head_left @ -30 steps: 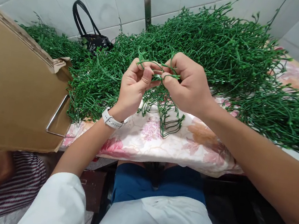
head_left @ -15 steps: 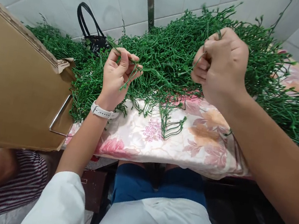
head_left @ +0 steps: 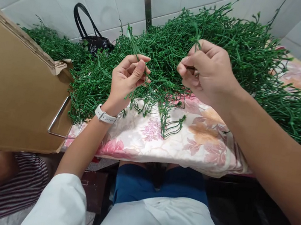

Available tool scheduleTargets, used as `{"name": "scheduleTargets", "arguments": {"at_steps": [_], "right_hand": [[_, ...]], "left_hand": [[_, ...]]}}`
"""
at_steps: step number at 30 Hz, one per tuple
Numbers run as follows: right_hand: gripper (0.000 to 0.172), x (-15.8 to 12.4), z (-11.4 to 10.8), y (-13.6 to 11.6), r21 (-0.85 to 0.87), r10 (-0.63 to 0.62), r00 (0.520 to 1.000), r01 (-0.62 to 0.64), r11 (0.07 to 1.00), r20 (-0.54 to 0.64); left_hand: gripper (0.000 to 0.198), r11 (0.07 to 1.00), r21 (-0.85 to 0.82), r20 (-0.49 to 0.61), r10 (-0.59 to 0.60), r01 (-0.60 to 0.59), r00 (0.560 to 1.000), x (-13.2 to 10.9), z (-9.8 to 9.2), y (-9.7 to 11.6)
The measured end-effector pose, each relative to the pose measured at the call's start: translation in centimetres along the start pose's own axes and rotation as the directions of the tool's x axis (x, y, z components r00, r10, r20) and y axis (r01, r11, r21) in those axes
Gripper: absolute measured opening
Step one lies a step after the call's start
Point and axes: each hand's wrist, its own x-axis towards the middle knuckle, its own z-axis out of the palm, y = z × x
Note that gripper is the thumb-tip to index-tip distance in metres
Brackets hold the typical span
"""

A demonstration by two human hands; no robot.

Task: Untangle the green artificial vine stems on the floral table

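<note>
My left hand [head_left: 131,72], with a white band on its wrist, pinches a thin green artificial stem [head_left: 132,38] between thumb and fingers; its tip points up and away. To the right, my right hand [head_left: 207,68] is closed, with another green stem [head_left: 197,36] sticking up past the forefinger. Both hands hover over the near side of a large heap of green artificial stems [head_left: 174,36]. A few branched stems [head_left: 172,125] hang from the heap onto the flowered tablecloth [head_left: 147,148]. The lower ends of the held stems are partly hidden by my fingers.
A big cardboard box [head_left: 13,91] stands at the left, with a bent metal rod [head_left: 57,117] beside its edge. Behind the heap are a black handbag [head_left: 96,41] and a metal wall strip [head_left: 147,1]. A person in striped clothing [head_left: 31,181] sits low at the left.
My left hand has moved right, and its stem now points more upward. My right hand has come left and slightly down. The hands are closer together.
</note>
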Motion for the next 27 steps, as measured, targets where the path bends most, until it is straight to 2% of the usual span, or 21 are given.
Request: {"name": "scheduleTargets", "arguments": {"at_steps": [3, 6, 8, 10, 13, 16, 19, 23, 27], "right_hand": [[0.033, -0.2, -0.2, 0.3, -0.015, 0.108, 0.987, -0.108, 0.994, 0.119], [0.033, -0.4, -0.1, 1.0, -0.079, 0.148, 0.951, -0.132, 0.988, 0.270], [0.036, -0.7, 0.2, 1.5, -0.161, 0.149, 0.938, -0.102, 0.982, 0.314], [0.038, -0.9, 0.4, 1.8, -0.263, 0.125, 0.943, -0.042, 0.964, 0.308], [0.032, -1.2, 0.7, 2.1, -0.346, 0.056, 0.949, 0.058, 0.936, 0.311], [0.026, -1.1, 0.7, 2.1, -0.325, 0.029, 0.944, 0.085, 0.942, 0.329], [0.025, -1.0, 0.8, 2.3, -0.250, 0.044, 0.942, 0.043, 0.967, 0.333], [0.034, -0.9, 1.1, 3.0, -0.140, 0.018, 0.921, 0.040, 0.989, 0.390], [0.041, -0.8, 1.1, 3.6, -0.115, -0.023, 0.898, 0.081, 0.990, 0.438]], "left_hand": [[0.041, 1.000, 0.011, 0.013, -0.002, 0.001, 1.000, -0.1, 0.2, -0.2], [0.045, 0.998, 0.044, -0.006, -0.034, 0.034, 0.999, -0.4, 0.7, 0.2], [0.045, 0.996, 0.064, -0.029, -0.055, 0.056, 0.998, -0.6, 1.1, 0.6], [0.042, 0.995, 0.080, -0.066, -0.049, 0.054, 0.997, -0.8, 1.5, 0.9], [0.041, 0.995, 0.095, -0.107, -0.028, 0.038, 0.994, -1.0, 1.7, 1.1], [0.043, 0.998, 0.057, -0.059, -0.017, 0.021, 0.998, -0.9, 1.6, 1.0], [0.038, 0.997, 0.029, 0.041, -0.068, 0.067, 0.997, -0.9, 1.3, 1.0], [0.037, 0.984, 0.033, 0.108, -0.179, 0.177, 0.978, -1.0, 1.4, 1.2], [0.039, 0.979, -0.003, 0.159, -0.202, 0.205, 0.966, -1.3, 1.7, 1.2]]}}
